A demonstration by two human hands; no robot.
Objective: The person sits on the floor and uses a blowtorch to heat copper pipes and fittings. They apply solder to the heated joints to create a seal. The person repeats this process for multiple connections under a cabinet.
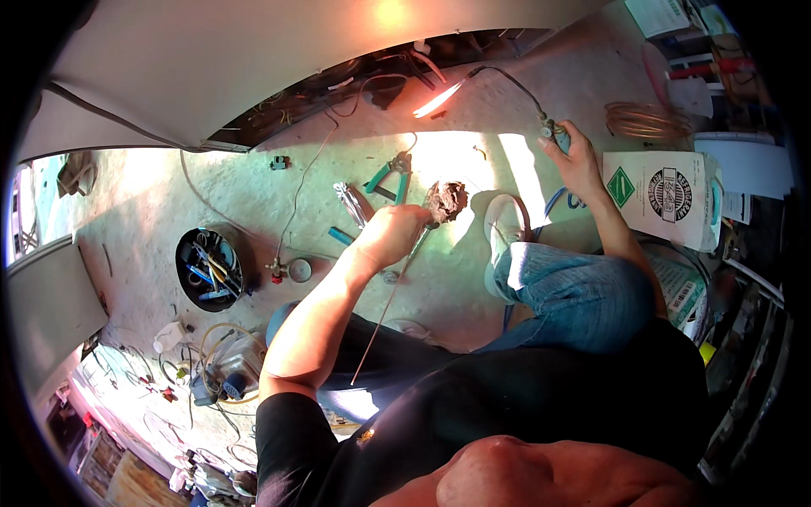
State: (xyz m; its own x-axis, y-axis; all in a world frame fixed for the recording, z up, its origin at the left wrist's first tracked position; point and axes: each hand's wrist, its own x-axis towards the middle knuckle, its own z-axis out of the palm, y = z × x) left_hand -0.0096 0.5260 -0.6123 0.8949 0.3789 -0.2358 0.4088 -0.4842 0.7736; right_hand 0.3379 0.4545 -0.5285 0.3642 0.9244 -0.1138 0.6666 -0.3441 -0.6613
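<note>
My right hand (579,162) is closed around the handle of a lit gas torch (554,133). The torch's thin bent neck reaches left, and a bright flame (439,100) points down-left below the white cabinet's edge. My left hand (391,237) is closed on a thin metal rod (380,321), which slants down toward my lap. At the fingertips of that hand is a dark brown crumpled lump (448,203); I cannot tell whether it is gripped too. Green-handled pliers (390,179) and a silver tool bundle (350,204) lie on the floor just beyond.
Overhead is a large white panel (253,68) with tubes and wires in its open underside. A black bucket of tools (209,269) and a red-valved gauge (297,269) stand at left. Coiled copper tube (646,121) and a white carton (663,198) are at right.
</note>
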